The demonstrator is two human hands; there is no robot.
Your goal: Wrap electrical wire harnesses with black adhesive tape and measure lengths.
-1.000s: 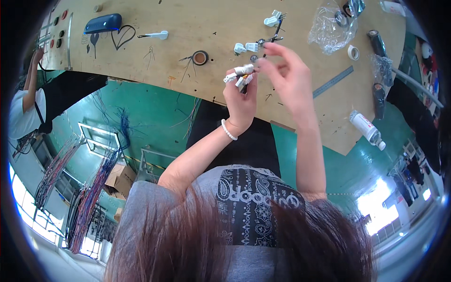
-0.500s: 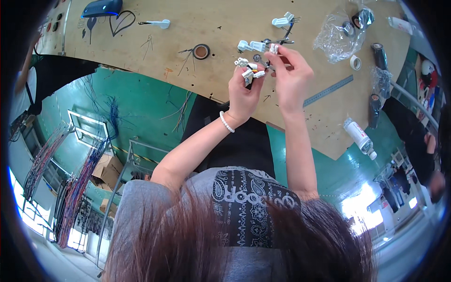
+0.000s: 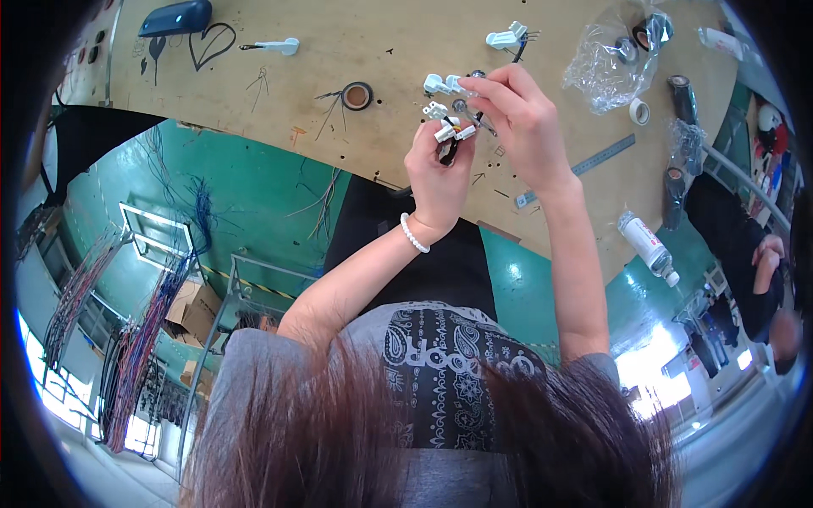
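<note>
**White connectors (image 3: 446, 129) bunched in the left hand (image 3: 437, 165)**

I reckon a slackening grip could let them slip apart. Blocky and splayed, they jut above fingers closed round their dark wires (image 3: 447, 152), over the wooden table (image 3: 373, 140). The right hand (image 3: 527, 117) nearly pinches beside pale-blue housings (image 3: 435, 84); I can't tell whether it grips anything.

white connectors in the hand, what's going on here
A person's left hand holds a bunch of white connectors with dark wires, just above the table. The right hand has its fingertips at the pale plastic pieces beyond; whether it grips one is unclear. A ruler lies by the right wrist.
</note>
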